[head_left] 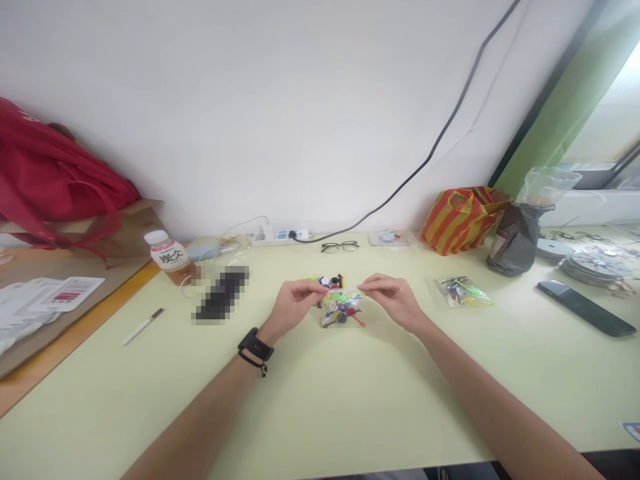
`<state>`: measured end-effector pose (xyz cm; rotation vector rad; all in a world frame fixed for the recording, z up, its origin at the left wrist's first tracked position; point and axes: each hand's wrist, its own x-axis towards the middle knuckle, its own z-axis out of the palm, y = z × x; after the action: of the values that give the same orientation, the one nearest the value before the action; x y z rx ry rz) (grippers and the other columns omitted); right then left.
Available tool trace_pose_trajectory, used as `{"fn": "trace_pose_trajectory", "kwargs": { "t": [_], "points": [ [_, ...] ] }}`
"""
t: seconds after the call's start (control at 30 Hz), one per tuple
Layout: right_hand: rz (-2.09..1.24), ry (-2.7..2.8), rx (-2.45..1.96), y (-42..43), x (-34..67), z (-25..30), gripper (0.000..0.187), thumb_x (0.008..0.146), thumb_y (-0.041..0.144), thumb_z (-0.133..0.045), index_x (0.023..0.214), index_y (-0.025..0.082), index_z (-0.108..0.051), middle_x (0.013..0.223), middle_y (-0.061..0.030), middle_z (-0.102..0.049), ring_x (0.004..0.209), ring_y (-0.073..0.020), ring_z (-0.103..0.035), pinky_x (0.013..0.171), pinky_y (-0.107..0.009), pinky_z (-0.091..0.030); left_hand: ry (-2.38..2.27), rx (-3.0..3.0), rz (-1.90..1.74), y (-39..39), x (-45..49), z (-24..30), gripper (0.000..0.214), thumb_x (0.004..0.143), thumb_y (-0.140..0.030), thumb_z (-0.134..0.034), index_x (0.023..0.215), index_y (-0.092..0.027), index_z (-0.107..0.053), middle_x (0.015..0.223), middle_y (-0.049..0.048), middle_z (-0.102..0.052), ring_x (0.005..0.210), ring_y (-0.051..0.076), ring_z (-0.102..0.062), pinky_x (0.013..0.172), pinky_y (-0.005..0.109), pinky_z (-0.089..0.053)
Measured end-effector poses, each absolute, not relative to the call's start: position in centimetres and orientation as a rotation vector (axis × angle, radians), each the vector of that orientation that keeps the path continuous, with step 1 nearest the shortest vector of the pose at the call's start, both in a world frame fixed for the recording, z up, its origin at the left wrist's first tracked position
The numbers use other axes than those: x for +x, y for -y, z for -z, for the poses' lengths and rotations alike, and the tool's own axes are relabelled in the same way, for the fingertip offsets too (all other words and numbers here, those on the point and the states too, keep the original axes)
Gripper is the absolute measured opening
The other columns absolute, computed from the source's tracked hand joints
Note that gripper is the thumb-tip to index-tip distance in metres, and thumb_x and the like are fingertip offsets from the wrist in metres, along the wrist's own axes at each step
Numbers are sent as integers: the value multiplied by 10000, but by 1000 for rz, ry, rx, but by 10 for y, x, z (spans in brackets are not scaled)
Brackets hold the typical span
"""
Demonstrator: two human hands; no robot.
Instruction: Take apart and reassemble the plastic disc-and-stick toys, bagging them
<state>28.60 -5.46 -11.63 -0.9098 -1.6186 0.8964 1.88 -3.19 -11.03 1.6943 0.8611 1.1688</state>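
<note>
Where fingers [309, 287] pinch the bag [342, 312], it's hidden.

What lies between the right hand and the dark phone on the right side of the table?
A clear bag of colourful pieces lies between the right hand and the phone; the head view shows it.

Watch [257, 344]: black, rectangular case, broad strap — worn at the left wrist [270, 332]
Bracelet [253, 362]: thin black cord beside the watch — small dark dangling end
Right forearm [467, 363]: bare
</note>
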Motion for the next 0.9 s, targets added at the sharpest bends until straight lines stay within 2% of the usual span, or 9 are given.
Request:
{"fn": "trace_pose_trajectory", "kwargs": {
  "t": [0.17, 0.3, 0.37, 0.5, 0.7, 0.9],
  "points": [
    [-870, 1685, -877, 59, 287, 111, 180, 914, 383, -706, 928, 273, -847, 981, -90, -764, 944, -256, -696, 839, -405, -543, -867, 1692, -1149, 35, 19, 110, 196, 825, -361, -822, 840, -166, -828, 829, 85, -762, 762, 189, -668, 699, 291, -547],
    [-925, 1695, -957, 61, 286, 108, 270, 922, 429, -707, 1106, 256, -800, 922, -65, -760, 875, -238, -694, 831, -394, -548, -896, 1712, -1110, 37, 22, 112, 314, 819, -395, -835, 1041, -173, -822, 1027, 117, -788, 914, 246, -710, 826, 350, -577],
    [-933, 1739, -1010, 61, 284, 107, 289, 930, 455, -695, 1105, 247, -791, 921, -63, -761, 854, -229, -691, 796, -371, -546, -889, 1794, -1090, 39, 24, 111, 319, 863, -392, -792, 1107, -186, -809, 1080, 120, -778, 977, 260, -703, 867, 366, -563],
    [-874, 1891, -1042, 63, 279, 106, 275, 943, 462, -667, 886, 231, -804, 867, -70, -758, 789, -215, -667, 683, -332, -515, -913, 2128, -1044, 47, 27, 103, 193, 952, -322, -677, 1060, -217, -799, 949, 76, -740, 908, 223, -656, 855, 352, -497],
    [-778, 1956, -1006, 69, 275, 103, 255, 972, 415, -631, 863, 235, -775, 824, -61, -725, 747, -202, -630, 649, -327, -473, -946, 2180, -927, 57, 33, 100, 237, 1018, -350, -563, 956, -194, -729, 857, 41, -659, 798, 184, -575, 728, 302, -428],
    [-804, 2007, -941, 73, 274, 97, 233, 969, 428, -646, 911, 233, -760, 852, -64, -705, 760, -199, -611, 677, -333, -476, -931, 2141, -942, 55, 36, 104, 271, 1006, -365, -580, 855, -183, -711, 788, 26, -650, 736, 169, -557, 669, 292, -396]
  ]
}}
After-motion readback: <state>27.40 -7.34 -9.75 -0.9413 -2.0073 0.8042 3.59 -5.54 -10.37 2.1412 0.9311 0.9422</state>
